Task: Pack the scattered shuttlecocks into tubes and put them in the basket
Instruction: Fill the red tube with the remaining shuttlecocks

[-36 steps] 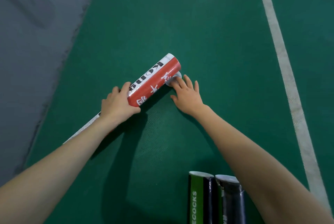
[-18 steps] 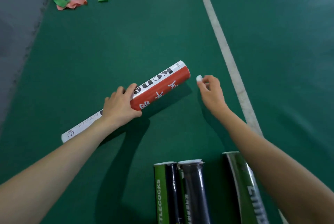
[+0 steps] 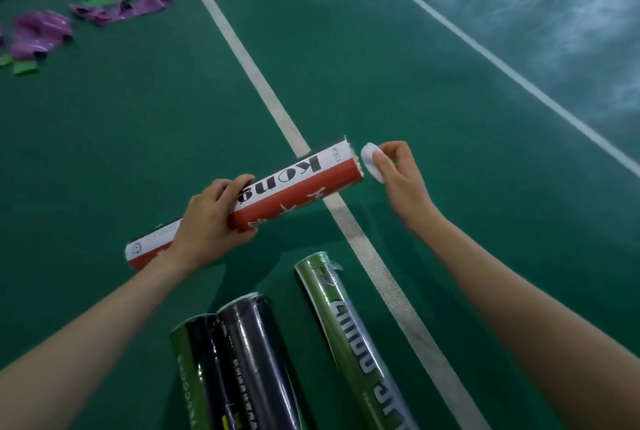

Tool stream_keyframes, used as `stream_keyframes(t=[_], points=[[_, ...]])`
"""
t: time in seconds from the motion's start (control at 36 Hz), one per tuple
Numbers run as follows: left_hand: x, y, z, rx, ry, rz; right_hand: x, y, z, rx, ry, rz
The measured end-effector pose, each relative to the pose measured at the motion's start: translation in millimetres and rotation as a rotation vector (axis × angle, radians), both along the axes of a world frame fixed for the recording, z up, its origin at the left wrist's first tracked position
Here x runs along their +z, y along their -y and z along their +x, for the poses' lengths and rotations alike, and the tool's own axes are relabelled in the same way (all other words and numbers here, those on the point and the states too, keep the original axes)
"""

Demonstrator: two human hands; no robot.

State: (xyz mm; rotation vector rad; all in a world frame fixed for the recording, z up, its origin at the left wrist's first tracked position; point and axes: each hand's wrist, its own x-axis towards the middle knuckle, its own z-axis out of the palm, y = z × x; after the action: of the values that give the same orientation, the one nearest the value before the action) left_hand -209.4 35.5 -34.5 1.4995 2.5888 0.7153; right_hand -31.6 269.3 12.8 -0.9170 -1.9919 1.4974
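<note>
A red and white shuttlecock tube (image 3: 294,183) is held off the green floor, lying slantwise, with my left hand (image 3: 211,218) gripping its middle. Its far end points up and right. My right hand (image 3: 398,176) pinches a round white cap (image 3: 370,161) just beside that far end, a small gap apart from it. No loose shuttlecocks and no basket are in view.
Three more tubes lie on the floor near me: a green and black one (image 3: 197,377), a black one (image 3: 259,353) and a green one (image 3: 349,332). Purple, green and pink scraps (image 3: 117,3) lie at the far left. White court lines (image 3: 256,76) cross the green floor.
My left hand has lifted the red tube off the floor. My right hand picked the white cap up from the floor and brought it to the tube's far end. The view swung right.
</note>
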Motion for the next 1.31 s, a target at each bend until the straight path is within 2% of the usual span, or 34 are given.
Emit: stream_keyframes(t=[0.08,0.19,0.31,0.39,0.44,0.58,0.67,0.86,1.14,1.22,1.31], points=[[0.4,-11.6,9.1,-0.074,0.008,0.022,-30.6,-3.3,34.3,0.037,0.257,0.096],[-4.0,-16.7,15.0,-0.158,-0.004,-0.012,-79.7,0.6,86.5,0.300,0.615,0.376],[-11.1,-16.4,18.9,-0.183,-0.018,-0.059,-102.9,8.7,117.5,0.551,0.769,0.552],[-15.6,-19.2,21.1,-0.194,-0.020,-0.086,-103.0,8.9,126.3,0.628,0.856,0.474],[-18.2,-23.1,22.0,-0.208,-0.034,-0.098,-92.7,7.8,127.3,0.563,0.771,0.399],[-20.9,-28.4,24.9,-0.235,-0.067,-0.090,-37.9,15.4,122.1,0.067,0.161,0.153],[-20.1,-29.9,27.0,-0.239,-0.085,-0.082,-16.2,22.5,121.0,0.071,-0.011,-0.031],[-18.4,-34.9,40.2,-0.325,-0.075,-0.070,-7.9,37.9,116.7,0.330,0.088,-0.262],[-26.0,-33.8,46.5,-0.321,-0.087,-0.112,-11.5,40.6,110.8,0.348,0.145,-0.431],[-31.8,-33.6,43.0,-0.257,-0.113,-0.164,-25.1,28.2,115.2,0.161,0.150,-0.350],[-33.8,-31.8,39.4,-0.183,-0.151,-0.235,-50.7,13.2,124.3,-0.007,0.296,-0.110]])
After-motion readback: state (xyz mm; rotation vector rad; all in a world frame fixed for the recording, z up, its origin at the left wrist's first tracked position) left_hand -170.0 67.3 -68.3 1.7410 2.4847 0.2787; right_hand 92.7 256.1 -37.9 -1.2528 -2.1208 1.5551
